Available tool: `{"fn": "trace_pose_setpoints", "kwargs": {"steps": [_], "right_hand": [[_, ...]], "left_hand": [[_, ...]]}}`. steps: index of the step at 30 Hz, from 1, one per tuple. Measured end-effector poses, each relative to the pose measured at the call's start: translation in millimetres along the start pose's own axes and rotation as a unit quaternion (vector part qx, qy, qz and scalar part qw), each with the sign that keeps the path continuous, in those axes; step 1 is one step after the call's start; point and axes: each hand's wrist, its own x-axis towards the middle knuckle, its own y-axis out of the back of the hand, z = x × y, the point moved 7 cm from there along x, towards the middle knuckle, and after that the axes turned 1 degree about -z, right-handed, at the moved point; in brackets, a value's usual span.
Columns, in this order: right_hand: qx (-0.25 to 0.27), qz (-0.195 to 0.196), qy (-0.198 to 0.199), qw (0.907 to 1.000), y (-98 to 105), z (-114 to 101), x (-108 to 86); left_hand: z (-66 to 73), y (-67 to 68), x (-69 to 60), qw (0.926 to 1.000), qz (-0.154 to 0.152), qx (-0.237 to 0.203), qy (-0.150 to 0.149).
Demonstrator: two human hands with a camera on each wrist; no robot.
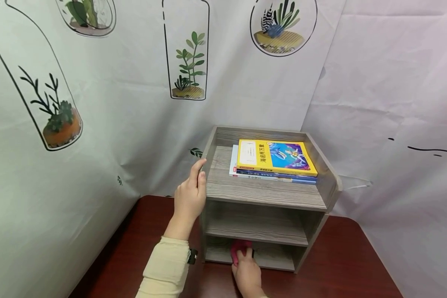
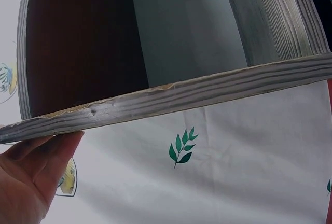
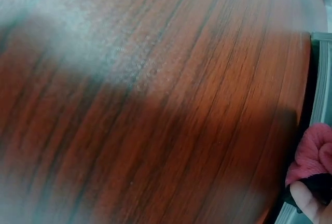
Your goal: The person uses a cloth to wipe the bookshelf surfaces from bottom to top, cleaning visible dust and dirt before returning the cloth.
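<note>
My left hand [image 1: 190,196] touches the left side panel of a grey wood-grain shelf unit [image 1: 264,200]. In the left wrist view, the fingers [image 2: 65,149] of that hand lie against the outer face of the panel, below its front edge. At the bottom compartment, my right hand [image 1: 247,275] holds a bunched pink cloth [image 1: 238,248] on the lowest board. The right wrist view shows a thumb on a black part beside the pink cloth [image 3: 311,154]; what the black part is cannot be told. The other right fingers are mostly hidden.
Stacked books, a yellow one [image 1: 277,157] uppermost, lie on the unit's top board. Beneath is a middle shelf [image 1: 257,223]. The unit stands on a dark red-brown table [image 1: 339,256]. White cloth walls [image 1: 134,103] with plant prints close in behind and at the sides.
</note>
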Motion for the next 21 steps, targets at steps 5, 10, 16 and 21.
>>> {"fn": "trace_pose_setpoints", "kwargs": {"steps": [5,10,16,21], "right_hand": [[0.000,-0.010,-0.003,0.9999,-0.4,-1.7,0.9],[0.000,-0.015,-0.006,0.9999,-0.3,-3.0,0.9],[-0.001,-0.021,-0.010,0.9997,-2.8,-4.2,1.1],[0.001,-0.027,-0.012,0.9995,-4.8,-6.6,2.0]], "left_hand": [[-0.7,0.4,-0.3,1.0000,0.002,0.001,-0.001],[0.7,1.7,-0.2,1.0000,0.005,-0.001,-0.006],[1.5,2.3,-0.2,1.0000,0.006,0.001,-0.004],[2.2,1.5,-0.1,1.0000,0.004,0.001,-0.006]]}}
